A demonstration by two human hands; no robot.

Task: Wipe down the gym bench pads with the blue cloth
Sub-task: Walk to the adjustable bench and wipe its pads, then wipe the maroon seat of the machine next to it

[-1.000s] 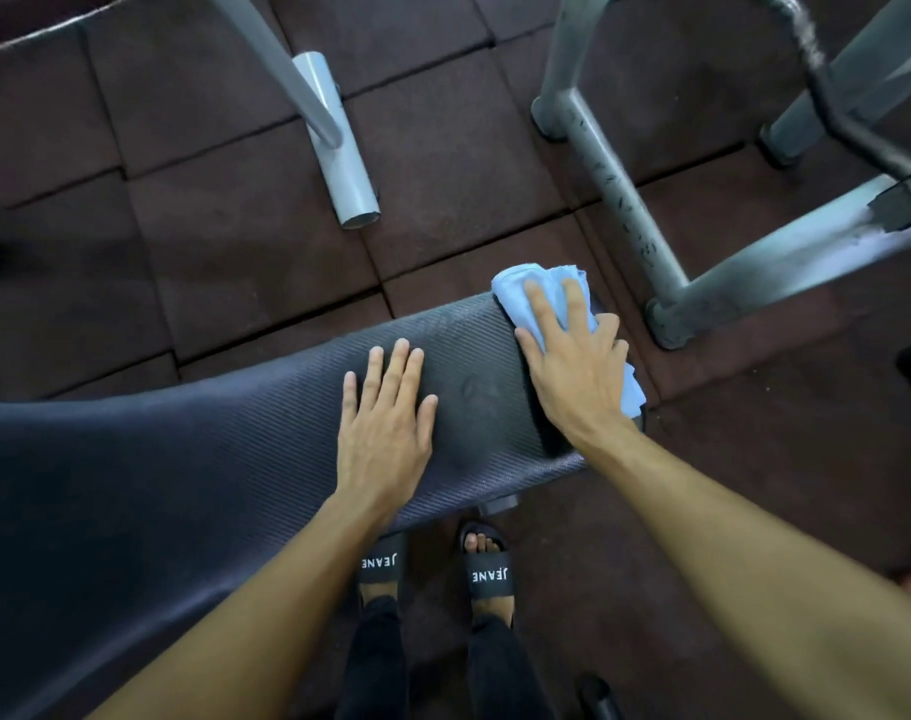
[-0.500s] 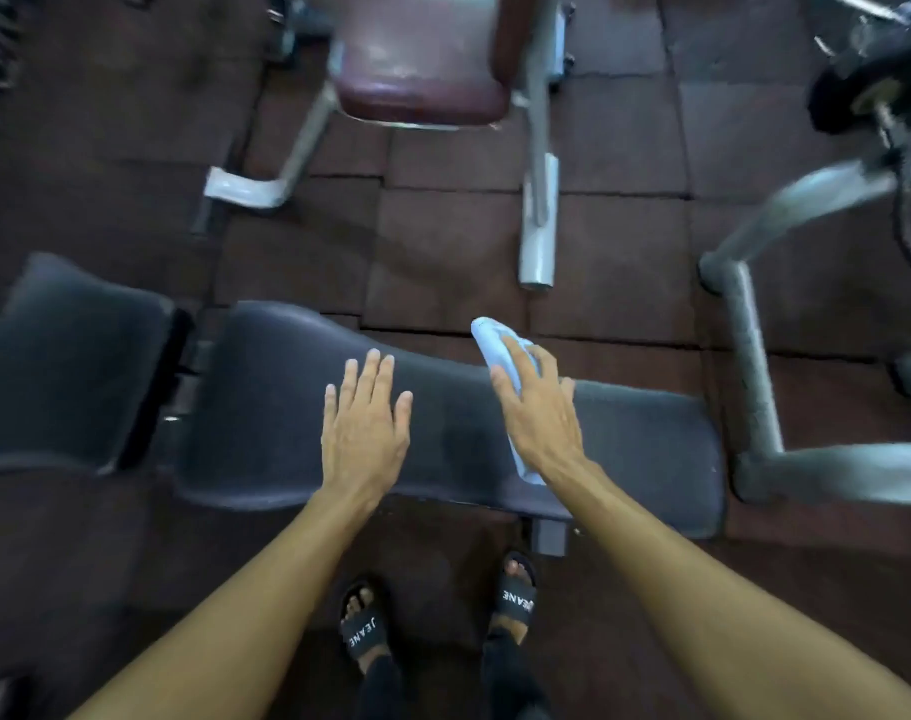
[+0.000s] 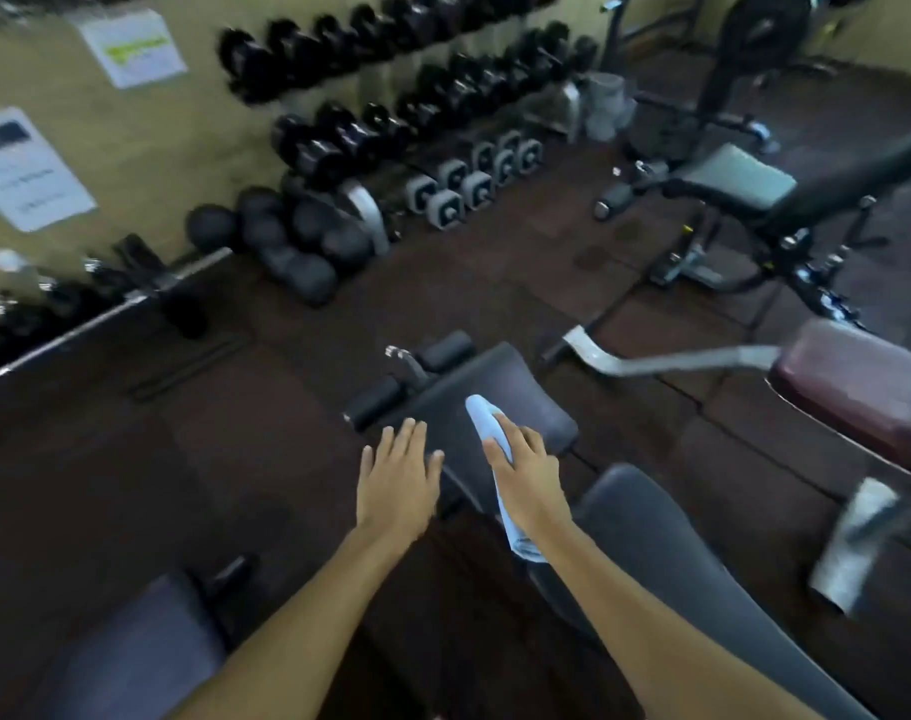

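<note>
The blue cloth [image 3: 482, 415] lies under my right hand [image 3: 526, 472], which presses it on the dark seat pad [image 3: 526, 394] of the bench; one end sticks out past my fingers, the other hangs below my wrist. My left hand [image 3: 398, 472] is spread flat with fingers apart at the seat pad's left edge, holding nothing. The long dark back pad [image 3: 666, 558] runs from under my right forearm toward the lower right. Black foam rollers [image 3: 380, 394] sit at the far end of the seat.
A dumbbell rack [image 3: 391, 96] and medicine balls [image 3: 297, 241] line the far wall. A maroon padded bench [image 3: 858, 392] with grey legs stands at right, another adjustable bench [image 3: 728, 184] behind it. A grey pad [image 3: 136, 652] sits lower left. Dark rubber floor tiles surround.
The view swung up and left from the back pad's end to the seat end. My right hand slid the cloth along the bench onto the seat pad, and my left hand followed.
</note>
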